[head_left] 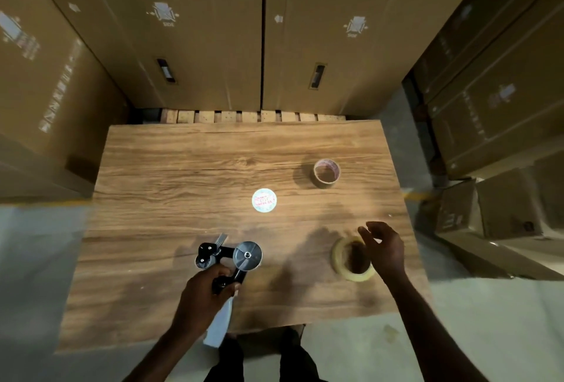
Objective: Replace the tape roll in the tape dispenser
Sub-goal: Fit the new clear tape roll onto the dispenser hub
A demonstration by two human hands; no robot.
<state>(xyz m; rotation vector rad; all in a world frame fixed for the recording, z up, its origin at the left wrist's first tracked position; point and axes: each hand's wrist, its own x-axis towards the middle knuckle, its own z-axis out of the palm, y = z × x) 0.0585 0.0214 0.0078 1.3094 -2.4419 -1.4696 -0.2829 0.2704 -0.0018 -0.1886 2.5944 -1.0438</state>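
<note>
A black hand-held tape dispenser (235,255) lies near the front of the wooden table (171,168), its round hub bare. My left hand (203,296) is closed around its handle. To the right, a full roll of clear tape (337,256) lies flat on the table. My right hand (386,249) hovers just over the roll's right side with fingers spread, holding nothing. Farther back on the right stands an empty cardboard tape core (326,171). A round white label disc (264,200) lies in the middle of the table.
Tall cardboard boxes (213,30) stand close behind the table on a pallet, with more stacked at left and right (494,101). Small boxes (503,207) sit on the floor at right. A white strip (218,326) hangs at the front edge below my left hand.
</note>
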